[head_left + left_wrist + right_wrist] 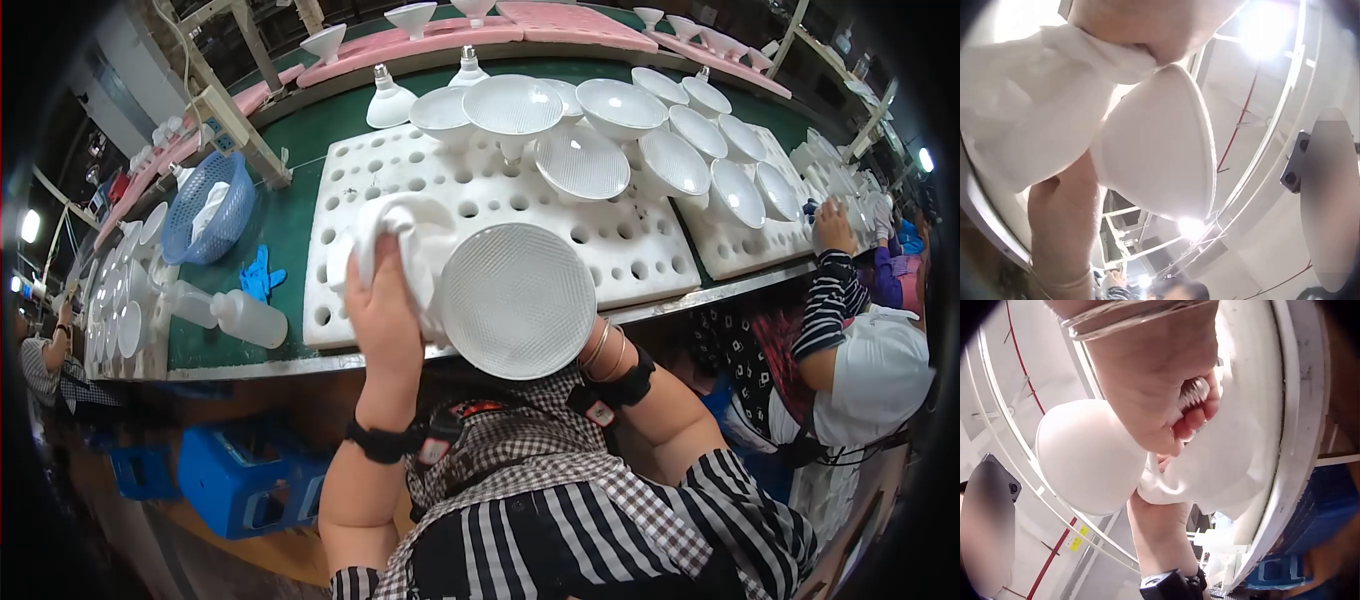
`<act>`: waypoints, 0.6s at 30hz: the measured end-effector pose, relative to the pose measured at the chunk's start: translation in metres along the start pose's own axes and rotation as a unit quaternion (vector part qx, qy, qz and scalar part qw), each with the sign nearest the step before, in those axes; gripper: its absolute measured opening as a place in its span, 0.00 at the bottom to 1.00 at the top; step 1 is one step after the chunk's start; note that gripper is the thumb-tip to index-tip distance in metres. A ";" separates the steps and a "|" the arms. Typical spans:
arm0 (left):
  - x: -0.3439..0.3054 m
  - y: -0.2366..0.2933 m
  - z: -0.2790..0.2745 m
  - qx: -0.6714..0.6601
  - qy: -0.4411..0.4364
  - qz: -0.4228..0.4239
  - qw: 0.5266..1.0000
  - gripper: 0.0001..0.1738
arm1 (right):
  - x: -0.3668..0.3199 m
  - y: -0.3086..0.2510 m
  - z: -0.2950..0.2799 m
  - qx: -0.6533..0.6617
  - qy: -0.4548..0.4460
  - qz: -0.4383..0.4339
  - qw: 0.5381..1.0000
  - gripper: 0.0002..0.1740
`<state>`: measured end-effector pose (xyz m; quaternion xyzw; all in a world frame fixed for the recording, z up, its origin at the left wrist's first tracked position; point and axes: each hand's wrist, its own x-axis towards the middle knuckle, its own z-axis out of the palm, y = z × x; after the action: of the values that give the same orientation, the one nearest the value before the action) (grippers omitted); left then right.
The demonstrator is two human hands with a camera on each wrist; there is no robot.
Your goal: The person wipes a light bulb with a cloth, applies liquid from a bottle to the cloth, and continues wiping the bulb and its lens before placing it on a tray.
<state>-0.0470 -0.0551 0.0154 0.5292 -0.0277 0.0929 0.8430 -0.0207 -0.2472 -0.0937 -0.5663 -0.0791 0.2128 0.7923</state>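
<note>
A white reflector lamp bulb (518,300) with a ribbed glass face is held up in front of the body, its face toward the head camera. Behind it, my right hand (1154,381) grips the bulb by its narrow neck, the threaded metal base showing between the curled fingers in the right wrist view. My left hand (385,315) clutches a bunched white cloth (425,225) at the bulb's left side. In the left wrist view the cloth (1035,125) lies against the bulb's white cone (1157,140). The lamp's face hides most of my right hand from the head view.
A white foam board (390,170) with holes carries several bulbs (582,162). On the left stand a blue basket (240,200), white bottles (250,318) and a blue glove (262,273). Blue stools (235,480) sit below; another person (865,370) works on the right.
</note>
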 end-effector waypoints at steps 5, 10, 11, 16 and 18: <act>-0.042 0.013 0.007 0.463 -0.171 0.327 0.806 0.23 | 0.012 0.005 -0.004 0.069 0.026 -0.026 0.997 0.27; -0.023 0.006 0.017 0.444 -0.163 0.170 0.864 0.23 | 0.012 0.022 -0.003 0.031 0.001 -0.044 0.999 0.26; -0.016 0.000 0.016 0.361 -0.124 0.129 0.915 0.19 | 0.013 0.018 -0.001 -0.071 0.012 -0.086 0.994 0.25; 0.003 -0.020 -0.006 0.202 -0.027 -0.007 0.979 0.13 | 0.016 0.038 -0.005 -0.197 0.023 -0.204 0.959 0.21; 0.005 -0.019 -0.004 0.176 0.006 0.009 0.984 0.12 | 0.015 0.040 -0.004 -0.204 0.023 -0.201 0.958 0.21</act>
<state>-0.0390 -0.0585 -0.0028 0.6688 -0.0102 0.1069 0.7357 -0.0154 -0.2336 -0.1344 -0.6931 -0.2145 0.0155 0.6880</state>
